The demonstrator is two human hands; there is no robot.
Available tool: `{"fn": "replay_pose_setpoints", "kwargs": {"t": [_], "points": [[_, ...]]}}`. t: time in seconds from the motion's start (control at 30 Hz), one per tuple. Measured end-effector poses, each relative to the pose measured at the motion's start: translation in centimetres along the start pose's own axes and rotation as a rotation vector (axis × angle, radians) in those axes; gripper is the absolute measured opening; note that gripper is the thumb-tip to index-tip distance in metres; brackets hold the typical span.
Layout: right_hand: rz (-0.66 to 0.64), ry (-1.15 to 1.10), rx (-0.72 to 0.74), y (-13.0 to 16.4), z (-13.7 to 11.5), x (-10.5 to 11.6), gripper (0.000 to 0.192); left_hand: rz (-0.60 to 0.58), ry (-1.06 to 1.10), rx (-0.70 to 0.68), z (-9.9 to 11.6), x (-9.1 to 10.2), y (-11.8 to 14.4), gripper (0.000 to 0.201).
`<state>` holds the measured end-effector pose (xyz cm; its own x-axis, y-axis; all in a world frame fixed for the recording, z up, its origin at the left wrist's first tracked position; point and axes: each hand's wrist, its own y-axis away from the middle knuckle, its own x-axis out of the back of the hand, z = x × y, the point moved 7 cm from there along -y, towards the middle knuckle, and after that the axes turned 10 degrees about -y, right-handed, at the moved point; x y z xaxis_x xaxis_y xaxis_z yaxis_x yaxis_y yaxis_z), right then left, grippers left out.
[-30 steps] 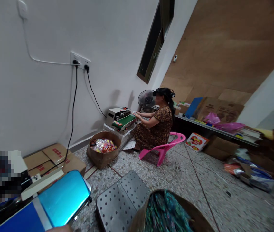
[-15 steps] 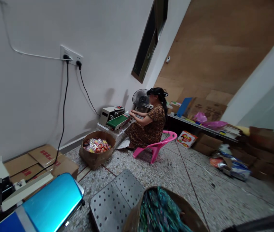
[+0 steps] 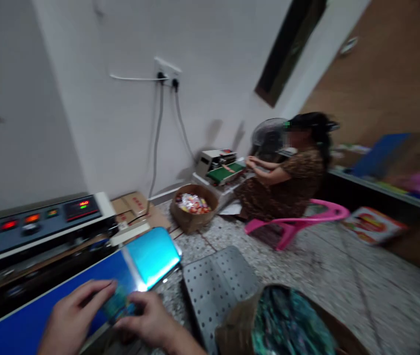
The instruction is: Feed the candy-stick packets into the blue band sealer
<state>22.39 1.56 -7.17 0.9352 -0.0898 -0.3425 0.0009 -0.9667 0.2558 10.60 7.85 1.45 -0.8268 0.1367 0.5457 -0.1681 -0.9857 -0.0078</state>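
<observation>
Packet, small and greenish, lies flat on the blue conveyor belt of the near sealing machine, at near left. Left hand rests on it with fingers spread flat, not closed round anything. Right hand sits just right of it, fingers curled at the packet's edge; whether it pinches the packet I cannot tell, too blurred. Both hands are new to the view: a second ago only a sliver of skin showed at the bottom edge, and the head has since swung left and down toward the machine. So, by my reading, a packet is being fed onto the belt. Near right, a box of teal packets beside a perforated metal plate. Far off, a co-worker on a pink chair works another sealer, with a candy-filled box near it.
</observation>
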Motion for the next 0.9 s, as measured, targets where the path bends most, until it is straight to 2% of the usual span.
{"fn": "replay_pose_setpoints", "kwargs": {"t": [0.07,0.13,0.27,0.4,0.47,0.53,0.63,0.77,0.9], "points": [[-0.028,-0.04,-0.059,-0.1,-0.2,-0.6,0.047,-0.001,0.077,0.053,-0.6,0.8,0.1,0.027],[-0.034,-0.037,-0.047,-0.6,-0.6,-1.0,0.043,-0.005,0.144,0.103,-1.1,1.0,0.0,0.028],[-0.06,0.035,0.048,-1.3,-1.2,-2.0,0.033,-0.055,0.149,0.101,-1.8,1.1,-0.2,0.022],[-0.105,0.029,-0.005,-2.1,-0.7,-3.1,0.028,-0.008,0.194,0.101,-2.4,2.2,0.0,0.023],[-0.044,-0.024,-0.02,-3.2,-1.0,-2.8,0.027,0.02,0.291,0.13,-2.8,2.9,-0.1,0.037],[0.071,-0.082,-0.027,-4.8,-1.5,-1.7,0.027,0.043,0.352,0.162,-3.4,3.6,-0.2,0.046],[0.2,-0.104,-0.062,-7.5,-2.1,-0.2,0.026,0.043,0.344,0.17,-4.2,4.4,-0.4,0.042],[0.203,-0.07,-0.154,-10.1,-2.3,0.1,0.019,0.015,0.323,0.153,-4.9,4.7,-0.2,0.037],[0.183,-0.022,-0.19,-11.2,-2.2,-0.8,0.016,-0.016,0.31,0.148,-4.6,4.7,0.3,0.032]]}}
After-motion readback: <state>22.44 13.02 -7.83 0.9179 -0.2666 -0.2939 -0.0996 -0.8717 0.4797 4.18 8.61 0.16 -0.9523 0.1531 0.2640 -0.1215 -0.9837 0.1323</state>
